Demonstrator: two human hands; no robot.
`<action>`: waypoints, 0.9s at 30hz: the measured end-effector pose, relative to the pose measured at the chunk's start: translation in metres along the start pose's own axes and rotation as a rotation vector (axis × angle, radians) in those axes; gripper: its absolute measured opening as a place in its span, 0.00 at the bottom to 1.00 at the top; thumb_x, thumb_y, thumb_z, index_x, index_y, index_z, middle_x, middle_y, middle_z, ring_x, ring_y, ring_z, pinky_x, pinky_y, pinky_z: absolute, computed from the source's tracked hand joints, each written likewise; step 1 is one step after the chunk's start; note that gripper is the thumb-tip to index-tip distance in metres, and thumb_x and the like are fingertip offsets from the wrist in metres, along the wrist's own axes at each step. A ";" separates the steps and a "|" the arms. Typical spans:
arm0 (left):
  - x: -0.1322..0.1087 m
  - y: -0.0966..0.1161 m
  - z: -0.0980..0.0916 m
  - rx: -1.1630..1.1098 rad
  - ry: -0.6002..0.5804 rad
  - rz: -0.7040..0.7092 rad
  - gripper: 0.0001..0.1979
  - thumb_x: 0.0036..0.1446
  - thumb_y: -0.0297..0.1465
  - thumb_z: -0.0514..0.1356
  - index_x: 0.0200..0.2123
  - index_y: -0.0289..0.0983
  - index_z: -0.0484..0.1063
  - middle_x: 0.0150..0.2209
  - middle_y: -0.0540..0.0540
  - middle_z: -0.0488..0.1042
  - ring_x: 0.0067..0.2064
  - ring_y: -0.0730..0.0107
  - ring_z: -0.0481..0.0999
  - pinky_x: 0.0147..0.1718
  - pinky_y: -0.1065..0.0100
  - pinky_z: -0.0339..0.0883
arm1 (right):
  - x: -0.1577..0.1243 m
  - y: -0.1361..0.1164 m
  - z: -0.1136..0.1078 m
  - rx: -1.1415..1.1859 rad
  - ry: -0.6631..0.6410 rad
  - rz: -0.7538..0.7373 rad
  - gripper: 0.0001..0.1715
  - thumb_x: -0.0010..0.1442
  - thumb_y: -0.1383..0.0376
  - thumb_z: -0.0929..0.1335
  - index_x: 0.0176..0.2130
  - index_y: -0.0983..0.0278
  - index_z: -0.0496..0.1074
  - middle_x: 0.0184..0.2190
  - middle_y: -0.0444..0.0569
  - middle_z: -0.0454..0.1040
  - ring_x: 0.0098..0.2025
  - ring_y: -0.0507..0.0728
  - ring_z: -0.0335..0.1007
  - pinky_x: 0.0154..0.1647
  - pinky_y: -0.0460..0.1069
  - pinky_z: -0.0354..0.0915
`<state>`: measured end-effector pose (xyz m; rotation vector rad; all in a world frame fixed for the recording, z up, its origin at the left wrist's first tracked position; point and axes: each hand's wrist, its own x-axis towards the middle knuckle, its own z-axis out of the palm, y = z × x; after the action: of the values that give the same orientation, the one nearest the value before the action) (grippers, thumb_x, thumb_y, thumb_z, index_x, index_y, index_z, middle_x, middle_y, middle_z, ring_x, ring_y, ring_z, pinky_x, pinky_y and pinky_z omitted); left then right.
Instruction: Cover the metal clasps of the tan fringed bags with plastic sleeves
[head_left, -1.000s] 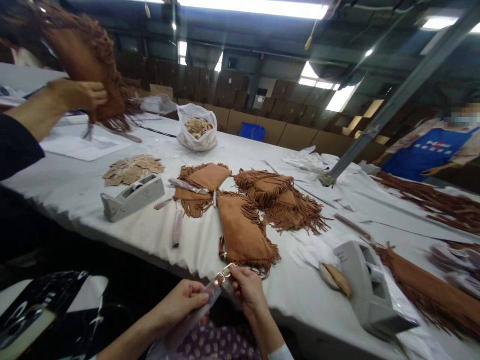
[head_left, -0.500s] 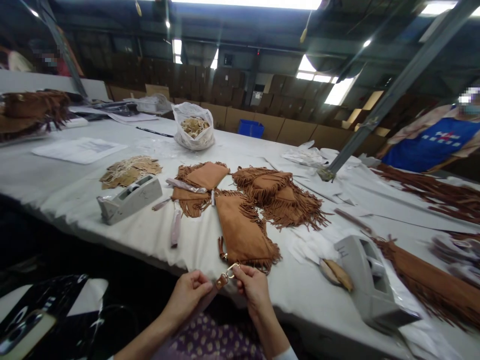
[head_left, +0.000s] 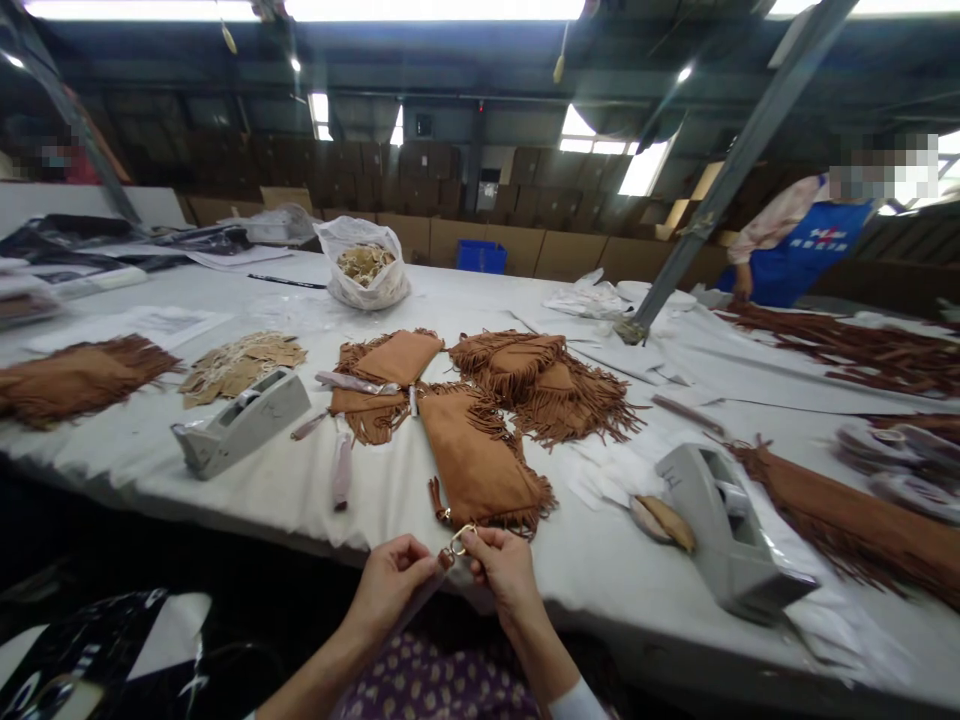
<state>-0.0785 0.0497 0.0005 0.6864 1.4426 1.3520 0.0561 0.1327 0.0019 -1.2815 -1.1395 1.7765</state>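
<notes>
My left hand (head_left: 394, 585) pinches a brown leather strap (head_left: 445, 559) close to its end. A gold-coloured metal clasp (head_left: 460, 541) is joined to that end, and my right hand (head_left: 504, 572) grips it between thumb and fingers. Both hands are at the table's front edge. Just beyond them lies a brown suede fringed pouch (head_left: 480, 455), with a small tassel (head_left: 436, 500) hanging at its near left corner. I cannot tell whether the clasp touches the pouch. Behind it are more fringed pouches (head_left: 551, 385) in a heap, with wrapped straps (head_left: 343, 470) to the left.
Grey tape dispensers stand at the left (head_left: 244, 420) and right (head_left: 731, 530). A plastic bag of tags (head_left: 365, 265) and a pile of tan tags (head_left: 241, 365) sit farther back. A metal post (head_left: 697, 230) rises from the table. A person in a blue apron (head_left: 814, 245) stands beyond.
The camera view has turned, bringing a fringed pouch into view at the far left. My left hand has moved closer to the clasp end of the strap; both hands keep their hold.
</notes>
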 end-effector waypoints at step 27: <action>0.029 0.005 0.011 0.335 -0.078 0.055 0.11 0.45 0.36 0.63 0.22 0.34 0.70 0.18 0.51 0.71 0.22 0.70 0.69 0.22 0.71 0.60 | -0.004 0.013 0.000 0.094 0.047 -0.084 0.24 0.41 0.55 0.73 0.34 0.66 0.68 0.13 0.41 0.70 0.13 0.50 0.62 0.14 0.43 0.57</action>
<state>-0.0790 0.0810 -0.0011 0.9901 1.6134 1.1206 0.0567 0.1240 -0.0087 -1.1960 -1.0556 1.7095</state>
